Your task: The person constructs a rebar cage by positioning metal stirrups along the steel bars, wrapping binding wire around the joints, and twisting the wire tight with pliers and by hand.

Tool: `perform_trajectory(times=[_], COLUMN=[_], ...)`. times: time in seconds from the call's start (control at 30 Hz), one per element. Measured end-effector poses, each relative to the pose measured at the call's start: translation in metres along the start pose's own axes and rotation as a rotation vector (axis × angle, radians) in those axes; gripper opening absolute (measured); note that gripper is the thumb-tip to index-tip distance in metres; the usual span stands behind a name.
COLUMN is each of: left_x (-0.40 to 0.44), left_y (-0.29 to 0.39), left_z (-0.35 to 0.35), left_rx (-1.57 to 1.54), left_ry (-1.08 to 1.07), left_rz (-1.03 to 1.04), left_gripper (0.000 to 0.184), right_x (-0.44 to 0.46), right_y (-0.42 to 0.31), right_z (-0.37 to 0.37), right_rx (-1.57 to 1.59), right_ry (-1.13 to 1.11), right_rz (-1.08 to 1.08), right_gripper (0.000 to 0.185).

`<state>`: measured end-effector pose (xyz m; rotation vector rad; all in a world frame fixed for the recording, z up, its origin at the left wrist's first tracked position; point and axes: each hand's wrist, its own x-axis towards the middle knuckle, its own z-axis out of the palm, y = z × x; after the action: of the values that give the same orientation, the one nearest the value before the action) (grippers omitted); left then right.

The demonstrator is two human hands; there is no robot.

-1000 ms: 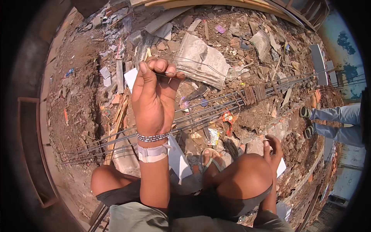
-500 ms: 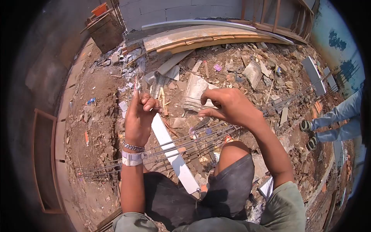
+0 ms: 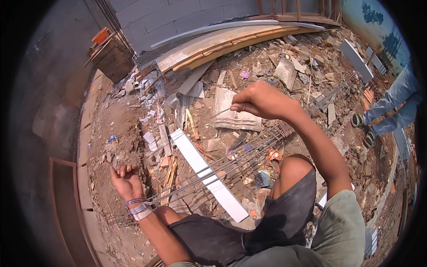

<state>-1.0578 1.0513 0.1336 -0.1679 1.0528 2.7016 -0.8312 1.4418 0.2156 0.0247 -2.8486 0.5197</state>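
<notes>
My right hand (image 3: 262, 101) is raised over the rubble, thumb and fingers pinched on a thin wire (image 3: 222, 111) that points left. Lower at the left, my left hand (image 3: 126, 181) is turned palm up with its fingers curled. A slim pointed end shows by its thumb, too small to name. Between my hands and my knees runs a long cage of steel reinforcing bars (image 3: 218, 169), slanting up to the right. A white board (image 3: 209, 175) lies crosswise under the bars. Beyond it, a broken grey-white slab (image 3: 235, 116) rests on the debris.
Long planks (image 3: 213, 46) lie along the block wall (image 3: 178, 18). An orange bucket (image 3: 100, 35) sits on a wooden box (image 3: 113, 60) at the back left. A wooden frame (image 3: 66, 209) leans at the left. Another person's jeans-clad legs (image 3: 396, 102) stand at the right.
My hands have moved apart: the left went down and left, the right rose slightly. The thin wires seen between them earlier are now only visible at my right fingers. The view has shifted.
</notes>
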Motion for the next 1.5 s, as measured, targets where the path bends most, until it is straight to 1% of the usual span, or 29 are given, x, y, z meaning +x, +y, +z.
perform_trajectory(times=[0.07,0.1,0.2,0.23,0.3,0.37,0.4,0.43,0.47,0.53,0.57,0.63,0.67,0.7,0.73,0.77,0.8,0.87,0.93,1.0,1.03,1.13,1.2,1.23,1.33,1.37,1.4,1.43,1.5], left_x=[-0.019,-0.018,-0.015,-0.015,-0.017,-0.019,-0.017,-0.016,-0.017,-0.016,-0.016,-0.019,-0.021,-0.022,-0.022,-0.021,-0.020,-0.015,-0.005,0.005,0.005,0.011,0.014,0.015,0.016,0.014,0.012,0.010,0.003], left_y=[-0.002,-0.007,-0.006,-0.005,-0.013,-0.021,-0.024,-0.029,-0.031,-0.035,-0.038,-0.043,-0.046,-0.047,-0.048,-0.048,-0.048,-0.045,-0.037,-0.032,-0.028,-0.030,-0.033,-0.033,-0.024,-0.022,-0.022,-0.021,-0.035], left_z=[0.022,0.020,0.014,0.014,0.023,0.022,0.016,0.016,0.015,0.017,0.019,0.024,0.027,0.030,0.032,0.033,0.032,0.030,0.022,0.012,0.012,0.007,0.003,0.000,-0.004,-0.001,0.004,0.008,0.018], left_rx=[-0.110,-0.018,0.654,0.739,0.655,0.671,0.701,0.693,0.739,0.824,0.807,0.767,0.816,0.867,0.919,1.025,1.056,1.122,1.139,1.154,1.233,1.346,1.361,1.364,1.393,1.402,1.412,1.544,1.823], left_ry=[-0.018,-0.025,0.091,0.102,0.143,0.137,0.056,-0.023,-0.027,-0.043,-0.050,-0.062,-0.064,-0.069,-0.077,-0.096,-0.091,-0.081,-0.021,0.023,0.035,-0.065,-0.047,-0.035,-0.007,0.002,0.009,0.071,0.084], left_rz=[0.006,0.085,0.501,0.576,0.548,0.458,0.444,0.495,0.498,0.498,0.494,0.479,0.513,0.548,0.584,0.684,0.691,0.702,0.688,0.692,0.741,0.896,0.828,0.804,0.668,0.627,0.586,0.428,1.098], left_gripper=[0.033,0.033,0.039,0.040,0.041,0.041,0.042,0.044,0.045,0.046,0.046,0.047,0.047,0.047,0.047,0.048,0.048,0.048,0.049,0.050,0.051,0.052,0.051,0.051,0.052,0.053,0.054,0.053,0.053], right_x=[-0.004,-0.006,-0.018,-0.021,-0.027,-0.031,-0.033,-0.035,-0.035,-0.042,-0.042,-0.032,-0.027,-0.026,-0.024,-0.022,-0.023,-0.024,-0.025,-0.029,-0.031,-0.037,-0.036,-0.036,-0.033,-0.032,-0.030,-0.024,-0.016], right_y=[0.013,0.022,0.027,0.025,0.019,0.022,0.029,0.037,0.039,0.036,0.034,0.029,0.024,0.019,0.012,0.004,-0.001,0.001,0.006,0.017,0.020,0.030,0.027,0.028,0.008,0.007,0.006,-0.006,-0.025], right_z=[0.008,0.017,0.040,0.041,0.040,0.046,0.052,0.061,0.066,0.071,0.071,0.072,0.073,0.075,0.077,0.077,0.078,0.087,0.078,0.077,0.075,0.065,0.059,0.062,0.054,0.052,0.048,0.038,0.025], right_rx=[0.024,0.006,0.138,0.090,-0.006,-0.135,-0.091,-0.050,-0.015,0.046,0.074,0.188,0.246,0.416,0.548,0.681,0.813,0.755,0.623,0.580,0.558,0.434,0.369,0.365,0.577,0.540,0.414,0.293,0.077], right_ry=[0.041,0.116,0.152,0.080,-0.065,-0.291,-0.370,-0.446,-0.520,-0.594,-0.636,-0.800,-0.880,-0.819,-0.734,-0.644,-0.549,-0.334,-0.284,-0.247,-0.231,-0.130,-0.087,-0.059,-0.175,-0.169,-0.183,-0.199,-0.213], right_rz=[0.052,0.026,0.001,0.018,0.029,0.093,0.123,0.161,0.203,0.115,0.077,0.129,0.161,0.144,0.179,0.214,0.250,0.231,0.310,0.284,0.291,0.276,0.251,0.163,0.232,0.230,0.179,0.134,0.050], right_gripper=[0.029,0.030,0.032,0.032,0.032,0.032,0.034,0.036,0.038,0.043,0.045,0.048,0.049,0.049,0.048,0.048,0.048,0.047,0.045,0.040,0.039,0.030,0.027,0.023,0.021,0.018,0.018,0.019,0.018])
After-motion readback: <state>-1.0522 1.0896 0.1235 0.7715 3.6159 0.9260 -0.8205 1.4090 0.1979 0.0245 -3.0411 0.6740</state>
